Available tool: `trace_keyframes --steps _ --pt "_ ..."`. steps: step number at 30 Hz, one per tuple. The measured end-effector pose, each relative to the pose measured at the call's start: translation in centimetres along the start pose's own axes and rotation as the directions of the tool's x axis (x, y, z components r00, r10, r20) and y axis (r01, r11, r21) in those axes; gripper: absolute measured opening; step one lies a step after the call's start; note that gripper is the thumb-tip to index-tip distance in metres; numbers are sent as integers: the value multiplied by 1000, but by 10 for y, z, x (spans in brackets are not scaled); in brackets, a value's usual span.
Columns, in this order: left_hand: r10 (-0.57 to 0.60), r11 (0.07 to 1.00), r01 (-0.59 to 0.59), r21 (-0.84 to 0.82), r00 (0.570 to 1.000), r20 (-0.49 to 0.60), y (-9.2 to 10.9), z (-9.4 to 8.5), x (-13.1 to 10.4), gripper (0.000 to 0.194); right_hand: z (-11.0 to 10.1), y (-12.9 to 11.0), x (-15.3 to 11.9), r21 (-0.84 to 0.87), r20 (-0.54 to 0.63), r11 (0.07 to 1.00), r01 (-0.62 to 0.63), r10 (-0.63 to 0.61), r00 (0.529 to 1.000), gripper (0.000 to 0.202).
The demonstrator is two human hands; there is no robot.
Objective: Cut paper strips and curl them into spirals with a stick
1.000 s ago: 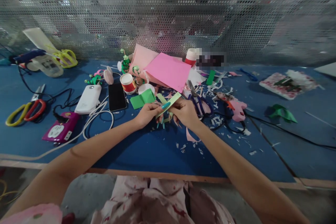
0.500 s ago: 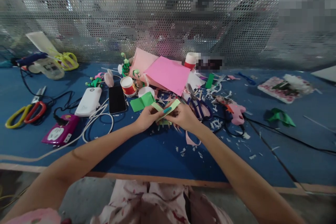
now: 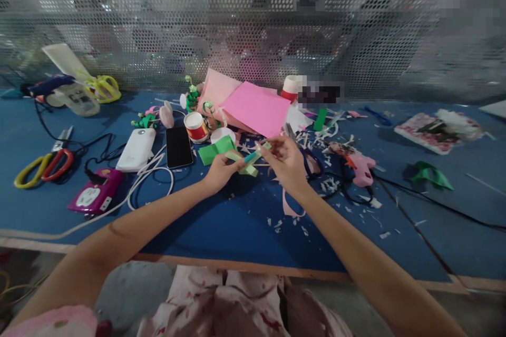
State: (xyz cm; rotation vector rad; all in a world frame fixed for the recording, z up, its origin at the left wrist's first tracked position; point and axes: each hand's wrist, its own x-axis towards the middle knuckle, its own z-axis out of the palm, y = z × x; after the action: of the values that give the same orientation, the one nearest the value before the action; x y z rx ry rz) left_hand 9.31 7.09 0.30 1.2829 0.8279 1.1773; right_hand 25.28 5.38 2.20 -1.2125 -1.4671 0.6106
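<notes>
Light green paper strips (image 3: 248, 169) are pinched between the fingers of my left hand (image 3: 221, 169), near the middle of the blue table. My right hand (image 3: 288, 164) has its fingertips closed on the upper right end of the light green paper. A thin stick pokes out below the paper, between the hands. Folded dark green paper (image 3: 215, 150) lies just behind my left hand. Blue-handled scissors (image 3: 312, 163) lie beside my right hand, partly hidden by it. Pink sheets (image 3: 256, 108) lie behind both hands.
On the left are a phone (image 3: 178, 147), a white power bank (image 3: 136, 150), a purple socket block (image 3: 95, 191) and red-and-yellow scissors (image 3: 44, 167). Glue jars (image 3: 195, 127) stand behind. A pink glue gun (image 3: 361, 168), its cord and paper scraps lie to the right.
My right hand has shifted slightly right and turned, and its fingers have moved to the far end of the paper. The strips now spread at different angles, and the stick shows.
</notes>
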Motion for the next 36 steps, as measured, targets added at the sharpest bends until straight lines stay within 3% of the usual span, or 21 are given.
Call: trace_keyframes --steps 2,4,6,8,12,16,22,25,29,33,36 --pt "-17 1000 17 -21 999 -29 0 -1 0 24 0 -3 -1 -196 -98 955 223 -245 965 45" --pt "-17 999 14 -52 999 -47 -1 -1 0 23 -1 -6 -3 -343 0 839 423 -450 893 38" --pt "-4 997 -1 -75 998 -59 -1 -2 1 23 -1 -8 -4 -375 131 749 546 -540 831 21" --pt "-13 995 7 -96 998 -68 -2 -3 2 24 -1 -8 -5 -372 174 728 576 -554 814 14" --pt "-69 981 55 -185 995 -71 -4 -4 4 25 0 -4 -4 -439 184 714 546 -523 832 17" --pt "-98 972 80 -222 993 -71 -5 -5 4 29 0 -1 -4 -554 266 620 556 -501 823 26" --pt "-132 952 112 -285 990 -55 -6 -4 5 33 0 -2 -7 -570 394 497 654 -533 748 28" --pt "-142 956 118 -269 987 -72 -7 -4 5 34 1 1 -7 -496 425 535 683 -537 729 31" --pt "-165 959 144 -244 984 -68 -7 -5 4 31 3 4 -7 -383 414 654 653 -510 754 35" --pt "-199 949 170 -266 977 -84 -8 -5 4 29 4 2 -10 -249 483 754 608 -447 753 48" --pt "-216 947 186 -260 972 -89 -7 -5 4 28 5 1 -11 -239 476 803 546 -393 787 47"
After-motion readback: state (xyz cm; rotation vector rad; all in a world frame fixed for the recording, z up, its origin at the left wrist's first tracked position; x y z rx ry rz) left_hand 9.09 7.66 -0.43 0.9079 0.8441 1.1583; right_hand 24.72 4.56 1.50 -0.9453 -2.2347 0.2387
